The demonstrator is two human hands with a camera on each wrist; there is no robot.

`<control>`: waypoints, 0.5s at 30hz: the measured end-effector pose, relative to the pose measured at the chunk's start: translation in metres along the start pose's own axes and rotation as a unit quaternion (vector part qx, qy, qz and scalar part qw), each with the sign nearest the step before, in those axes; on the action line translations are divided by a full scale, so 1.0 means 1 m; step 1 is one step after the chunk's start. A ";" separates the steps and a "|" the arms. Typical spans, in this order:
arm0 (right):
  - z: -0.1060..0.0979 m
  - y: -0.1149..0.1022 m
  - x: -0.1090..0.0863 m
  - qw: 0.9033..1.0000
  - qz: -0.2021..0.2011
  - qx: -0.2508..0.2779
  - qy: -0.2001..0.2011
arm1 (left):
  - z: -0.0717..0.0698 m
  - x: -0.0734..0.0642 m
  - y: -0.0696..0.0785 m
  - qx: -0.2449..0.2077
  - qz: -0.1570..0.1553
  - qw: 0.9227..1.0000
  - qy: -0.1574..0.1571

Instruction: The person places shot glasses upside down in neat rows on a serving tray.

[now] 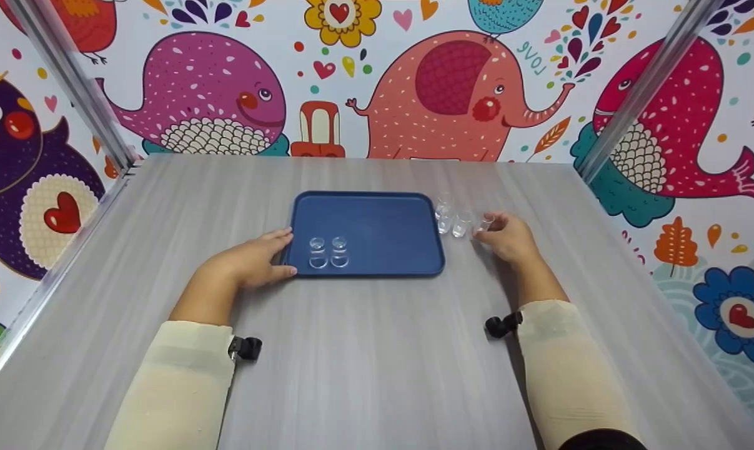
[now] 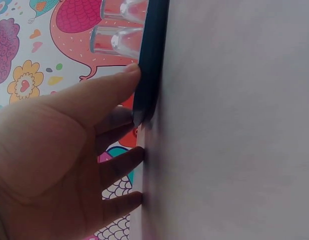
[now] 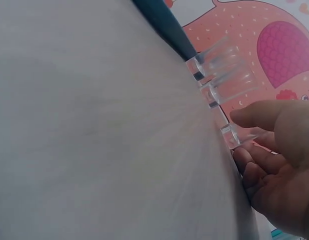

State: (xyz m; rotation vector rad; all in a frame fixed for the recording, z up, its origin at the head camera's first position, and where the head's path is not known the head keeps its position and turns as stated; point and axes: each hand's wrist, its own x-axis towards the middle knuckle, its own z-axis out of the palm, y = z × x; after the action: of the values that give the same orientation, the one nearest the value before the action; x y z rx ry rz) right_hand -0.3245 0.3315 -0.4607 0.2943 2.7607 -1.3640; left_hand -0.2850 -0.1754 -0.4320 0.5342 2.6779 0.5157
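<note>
My left hand (image 1: 248, 259) is at the left end of the blue tray (image 1: 389, 231), fingers extended rather than curled, with the thumb touching the rim by the near corner and the other fingers spread along that side. On the left wrist feed I see the lower fingertips reaching down to the bench (image 1: 364, 350). My right hand (image 1: 511, 240) is off the tray's right side, pinching one small clear glass (image 1: 484, 224) between thumb and fingers, its thick base downward. Just beside it, between that hand and the tray, more clear glasses (image 1: 461, 225) stand upright on the bench in a tight cluster (transparent enough that I won't put a count on them).

On the tray, two glasses (image 1: 317, 251) sit side by side near its front left corner, close to my left thumb; they look mouth-down to me, though the see-through walls make that hard to swear to. The rest of the blue surface is bare. Behind the bench, a printed wall (image 1: 439, 100) shows a coral elephant and a purple whale.
</note>
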 end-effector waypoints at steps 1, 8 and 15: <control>0.001 0.001 0.000 1.000 -0.006 -0.007 0.006 | 0.000 0.000 0.000 -0.001 -0.001 1.000 0.000; 0.003 0.007 0.004 0.998 -0.041 -0.030 0.045 | 0.000 0.001 0.001 0.000 0.001 1.000 0.000; -0.001 0.001 0.000 0.999 -0.012 0.010 0.037 | 0.000 0.000 0.001 0.003 0.003 1.000 0.001</control>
State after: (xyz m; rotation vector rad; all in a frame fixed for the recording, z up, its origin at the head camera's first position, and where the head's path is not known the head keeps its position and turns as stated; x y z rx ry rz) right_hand -0.3245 0.3330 -0.4608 0.3205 2.8204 -1.4146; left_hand -0.2847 -0.1750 -0.4313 0.5442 2.6823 0.5099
